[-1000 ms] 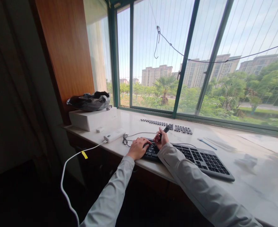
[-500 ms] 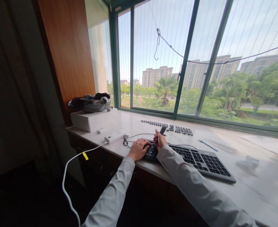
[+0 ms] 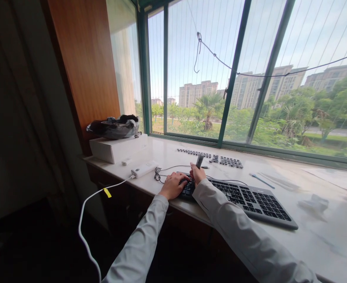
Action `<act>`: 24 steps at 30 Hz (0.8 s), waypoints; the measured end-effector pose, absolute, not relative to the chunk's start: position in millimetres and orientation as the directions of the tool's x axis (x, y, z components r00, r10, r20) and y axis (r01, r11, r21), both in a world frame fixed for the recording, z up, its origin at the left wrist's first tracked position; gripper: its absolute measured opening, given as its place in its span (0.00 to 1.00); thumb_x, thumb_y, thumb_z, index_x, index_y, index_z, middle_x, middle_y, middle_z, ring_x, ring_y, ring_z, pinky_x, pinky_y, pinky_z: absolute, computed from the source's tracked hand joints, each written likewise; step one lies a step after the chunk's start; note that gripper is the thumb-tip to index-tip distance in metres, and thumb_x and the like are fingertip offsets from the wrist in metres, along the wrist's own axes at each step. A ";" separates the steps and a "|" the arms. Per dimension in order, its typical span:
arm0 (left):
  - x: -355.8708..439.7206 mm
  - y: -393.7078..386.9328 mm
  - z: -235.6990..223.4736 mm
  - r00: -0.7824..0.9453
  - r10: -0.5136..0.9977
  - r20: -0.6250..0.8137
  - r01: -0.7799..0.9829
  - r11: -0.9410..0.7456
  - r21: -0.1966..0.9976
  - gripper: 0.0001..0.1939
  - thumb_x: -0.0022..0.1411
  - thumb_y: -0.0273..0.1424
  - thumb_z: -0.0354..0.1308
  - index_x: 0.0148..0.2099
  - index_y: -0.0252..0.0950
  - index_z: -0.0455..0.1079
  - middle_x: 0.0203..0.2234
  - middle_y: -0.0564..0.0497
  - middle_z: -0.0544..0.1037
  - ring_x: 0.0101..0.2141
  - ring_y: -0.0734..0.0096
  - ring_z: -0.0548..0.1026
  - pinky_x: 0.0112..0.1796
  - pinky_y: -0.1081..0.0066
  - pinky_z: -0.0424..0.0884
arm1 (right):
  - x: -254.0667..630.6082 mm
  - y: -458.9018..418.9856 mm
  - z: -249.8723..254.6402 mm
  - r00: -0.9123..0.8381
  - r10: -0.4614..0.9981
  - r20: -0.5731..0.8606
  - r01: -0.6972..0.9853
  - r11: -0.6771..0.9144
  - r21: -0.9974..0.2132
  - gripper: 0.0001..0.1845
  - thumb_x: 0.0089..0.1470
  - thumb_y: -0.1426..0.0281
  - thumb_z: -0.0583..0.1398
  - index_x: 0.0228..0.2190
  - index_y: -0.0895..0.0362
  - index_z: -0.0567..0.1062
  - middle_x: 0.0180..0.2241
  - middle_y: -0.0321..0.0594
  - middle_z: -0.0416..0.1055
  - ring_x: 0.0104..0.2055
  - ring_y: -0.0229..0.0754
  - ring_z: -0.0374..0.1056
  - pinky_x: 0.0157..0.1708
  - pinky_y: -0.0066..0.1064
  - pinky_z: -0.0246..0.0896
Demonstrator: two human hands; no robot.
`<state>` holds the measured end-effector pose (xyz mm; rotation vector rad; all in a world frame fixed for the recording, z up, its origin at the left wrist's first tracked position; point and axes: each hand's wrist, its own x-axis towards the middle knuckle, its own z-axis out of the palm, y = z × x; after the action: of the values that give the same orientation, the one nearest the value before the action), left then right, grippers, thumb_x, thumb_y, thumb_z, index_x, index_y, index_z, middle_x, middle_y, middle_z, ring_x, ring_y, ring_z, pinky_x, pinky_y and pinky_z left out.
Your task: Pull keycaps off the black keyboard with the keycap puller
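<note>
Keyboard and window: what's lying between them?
The head view shows loose black keys, a thin black cable and a blue stick between the keyboard and window.

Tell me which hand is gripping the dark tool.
The right hand: it is closed around the dark tool. The left hand lies palm-down over the left end of the keyboard.

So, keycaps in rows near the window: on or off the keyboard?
Off. Those keycaps lie in rows on the countertop, beyond the keyboard, with pale surface showing between.
</note>
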<state>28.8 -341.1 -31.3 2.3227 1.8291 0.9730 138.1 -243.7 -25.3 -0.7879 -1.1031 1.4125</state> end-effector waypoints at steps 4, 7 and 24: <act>28.5 -341.6 -31.0 0.115 0.880 0.461 0.865 -0.317 0.389 0.12 0.65 0.35 0.50 0.46 0.46 0.73 0.46 0.54 0.75 0.48 0.64 0.67 0.50 0.64 0.61 | 136.5 -247.9 -24.6 -0.098 0.990 0.101 -0.358 0.060 -0.932 0.22 0.47 0.58 0.62 0.18 0.51 0.55 0.08 0.24 0.47 0.11 0.32 0.45 0.11 0.29 0.39; 27.8 -341.8 -30.9 0.114 0.881 0.458 0.863 -0.316 0.393 0.12 0.65 0.35 0.50 0.46 0.46 0.73 0.46 0.54 0.75 0.48 0.63 0.67 0.51 0.63 0.61 | 135.4 -249.4 -23.5 -0.093 0.991 0.093 -0.358 0.054 -0.932 0.22 0.47 0.57 0.62 0.17 0.51 0.55 0.09 0.24 0.46 0.11 0.31 0.44 0.11 0.28 0.40; 27.1 -335.4 -32.7 0.112 0.901 0.418 0.855 -0.302 0.422 0.15 0.65 0.40 0.49 0.46 0.46 0.75 0.48 0.53 0.75 0.48 0.62 0.68 0.51 0.62 0.62 | 129.3 -263.6 -23.6 -0.033 0.983 0.180 -0.367 0.155 -0.917 0.22 0.43 0.58 0.62 0.14 0.50 0.55 0.07 0.27 0.47 0.11 0.32 0.44 0.10 0.30 0.39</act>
<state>27.1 -335.4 -32.7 2.2855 1.8097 0.9526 129.3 -263.6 -23.6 -0.7803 -1.0542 1.2829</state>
